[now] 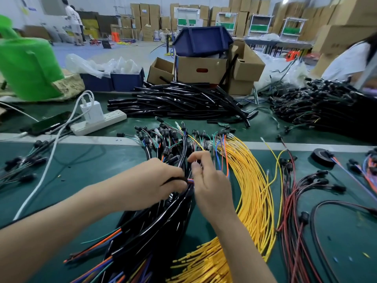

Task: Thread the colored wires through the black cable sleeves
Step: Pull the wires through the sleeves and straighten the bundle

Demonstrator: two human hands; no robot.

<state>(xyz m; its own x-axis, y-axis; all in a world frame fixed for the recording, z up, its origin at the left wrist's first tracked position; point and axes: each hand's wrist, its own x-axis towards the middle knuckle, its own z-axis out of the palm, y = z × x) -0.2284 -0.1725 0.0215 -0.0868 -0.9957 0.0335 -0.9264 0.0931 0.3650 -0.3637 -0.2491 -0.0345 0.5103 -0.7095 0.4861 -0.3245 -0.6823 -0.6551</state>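
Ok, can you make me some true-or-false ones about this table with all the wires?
1. The left hand grips a black sleeve. True.
2. The right hand lies flat on the table. False: it pinches wires at the sleeve's end.
3. The yellow wires lie left of the hands. False: they lie to the right of them.
4. A charger is plugged into the white power strip. True.
5. The blue bin sits on the floor. False: it sits on top of a cardboard box.
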